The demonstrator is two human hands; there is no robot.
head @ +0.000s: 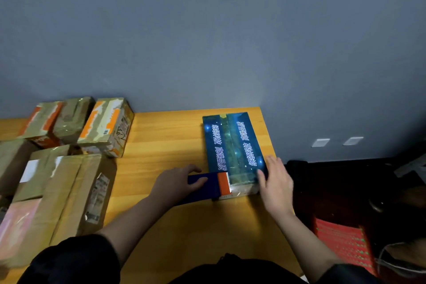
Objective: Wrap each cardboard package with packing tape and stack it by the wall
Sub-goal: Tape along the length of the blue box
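Running down the top of the blue printed rectangular cardboard package [232, 150] on the orange wooden table [166, 136], a glossy tape strip is being finished. The dark blue and orange tape dispenser [213, 185] is being gripped by the left hand [177, 183]; the right hand [275, 182] is being pressed flat, fingers straight, against the package's side. Tape-wrapped brown cardboard boxes [80, 122] are already being kept by the wall; stacking is judged left.

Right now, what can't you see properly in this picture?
All in the head view:
- Tape roll: hidden under the left hand on the blue dispenser.
- Blue package: its right near corner is covered by the right hand.
- Brown boxes: cut off by the left edge.
- Box labels: too blurred to read.
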